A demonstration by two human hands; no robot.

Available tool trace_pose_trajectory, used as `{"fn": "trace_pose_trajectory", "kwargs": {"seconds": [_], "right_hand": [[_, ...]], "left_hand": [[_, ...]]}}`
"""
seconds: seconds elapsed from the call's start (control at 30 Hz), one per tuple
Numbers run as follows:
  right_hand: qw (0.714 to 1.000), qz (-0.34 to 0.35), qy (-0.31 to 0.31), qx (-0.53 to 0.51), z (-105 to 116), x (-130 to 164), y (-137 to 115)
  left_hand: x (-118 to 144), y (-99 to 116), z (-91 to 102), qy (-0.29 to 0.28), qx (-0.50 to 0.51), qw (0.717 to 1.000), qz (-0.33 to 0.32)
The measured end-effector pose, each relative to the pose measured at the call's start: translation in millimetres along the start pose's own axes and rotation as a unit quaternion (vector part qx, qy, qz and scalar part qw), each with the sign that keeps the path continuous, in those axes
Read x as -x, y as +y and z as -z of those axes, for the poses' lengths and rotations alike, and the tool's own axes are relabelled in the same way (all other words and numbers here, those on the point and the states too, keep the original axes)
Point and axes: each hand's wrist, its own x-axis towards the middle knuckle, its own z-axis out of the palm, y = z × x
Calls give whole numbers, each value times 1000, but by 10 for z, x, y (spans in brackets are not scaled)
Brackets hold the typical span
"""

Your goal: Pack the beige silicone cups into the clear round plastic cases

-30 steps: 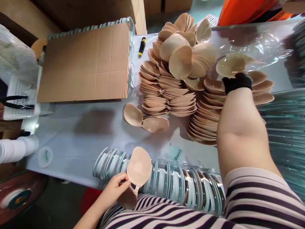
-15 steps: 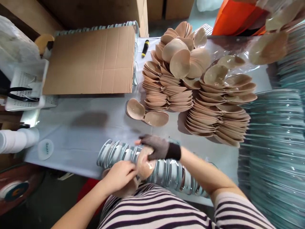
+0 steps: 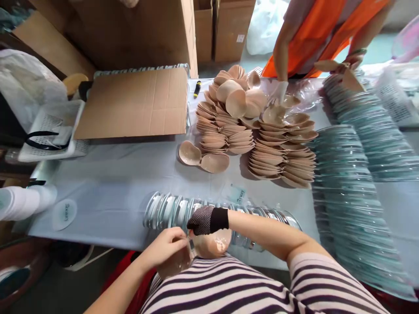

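Observation:
Close to my striped shirt, my bare left hand (image 3: 168, 248) pinches one side of a beige bra cup pair (image 3: 209, 245). My right hand (image 3: 204, 220), in a dark dotted glove, grips the other cup from above. Both hands hover over a row of clear round plastic shells (image 3: 173, 209) standing on edge along the near table edge. A loose beige cup pair (image 3: 204, 159) lies open on the pale blue table cover (image 3: 114, 174). Behind it rise tall stacks of beige cups (image 3: 262, 139).
A flat cardboard sheet (image 3: 137, 102) covers the back left. Large stacks of clear shells (image 3: 353, 174) fill the right side. A person in orange (image 3: 314, 26) reaches a gloved hand (image 3: 278, 91) to the far cups. A white basket (image 3: 49, 131) and a white bottle (image 3: 22, 203) sit at left.
My right hand came back from the far cup stack to the cup pair at my body. The view tilted up, showing the person in orange across the table.

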Motion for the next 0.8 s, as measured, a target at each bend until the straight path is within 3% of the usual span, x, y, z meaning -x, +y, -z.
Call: {"fn": "trace_pose_trajectory", "kwargs": {"seconds": [0.1,0.17,0.3,0.43,0.63,0.7,0.8], "right_hand": [[1000,-3,8,17,-115,48,-95],[998,-48,42,16,-206,61,-177],[981,-138,130,-38,-438,33,-332],[947,-190,246,-83,-619,50,-398],[957,-176,201,-110,-664,210,-533],[945,-189,245,-107,-729,189,-592],[902,-207,356,-127,-839,104,-623]], "left_hand": [[33,-118,-63,14,20,1000,-18],[43,-172,-76,22,23,999,-32],[18,-251,-69,51,28,996,-67],[-36,-275,-43,64,26,993,-101],[12,-175,29,12,-76,979,-191],[47,-157,6,23,-119,970,-213],[50,-178,-67,40,-160,963,-215]]}}
